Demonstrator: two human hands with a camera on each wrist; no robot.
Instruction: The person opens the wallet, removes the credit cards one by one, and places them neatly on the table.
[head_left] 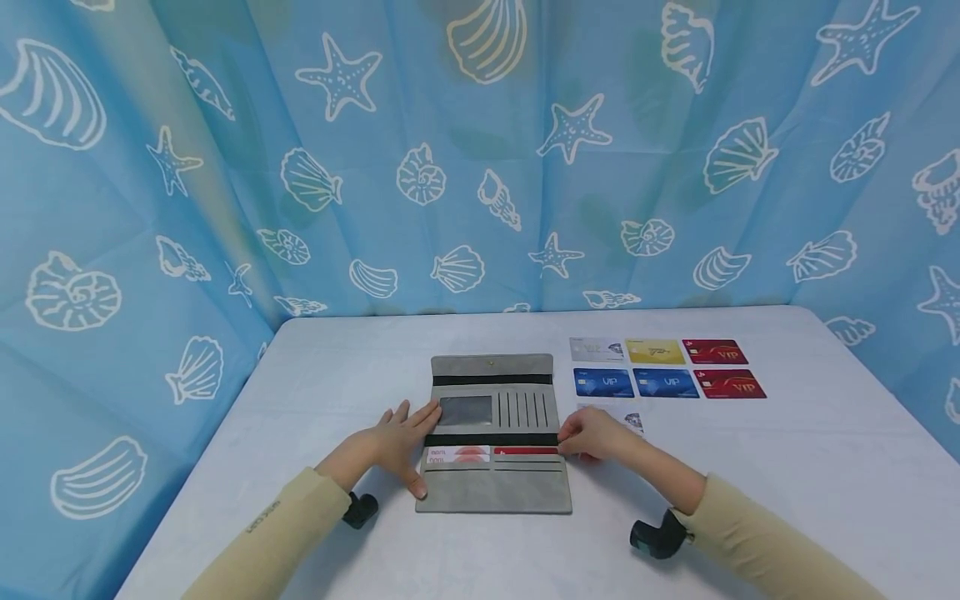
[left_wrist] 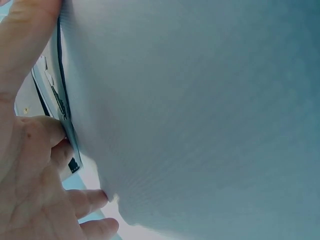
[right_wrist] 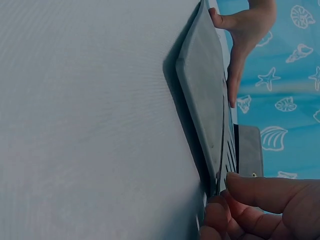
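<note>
A grey long wallet (head_left: 491, 497) lies unfolded on the white table, with card slots and a clear window (head_left: 465, 410). In its lower slots sit a white-and-pink card (head_left: 457, 454) and a red card (head_left: 525, 451), only their top strips showing. My left hand (head_left: 397, 442) rests with spread fingers along the wallet's left edge. At the right edge, beside the red card, my right hand (head_left: 597, 435) pinches the wallet's border between thumb and curled fingers; the right wrist view shows the thumb (right_wrist: 250, 190) above that edge. Fingertips underneath are partly hidden.
Right of the wallet lie two rows of cards: silver (head_left: 597, 349), yellow (head_left: 656, 352) and red (head_left: 715, 352) behind, blue (head_left: 603, 382) and red (head_left: 731, 384) in front. Another silver card (head_left: 633, 419) is partly covered by my right hand. A blue shell-print curtain (head_left: 480, 192) hangs behind.
</note>
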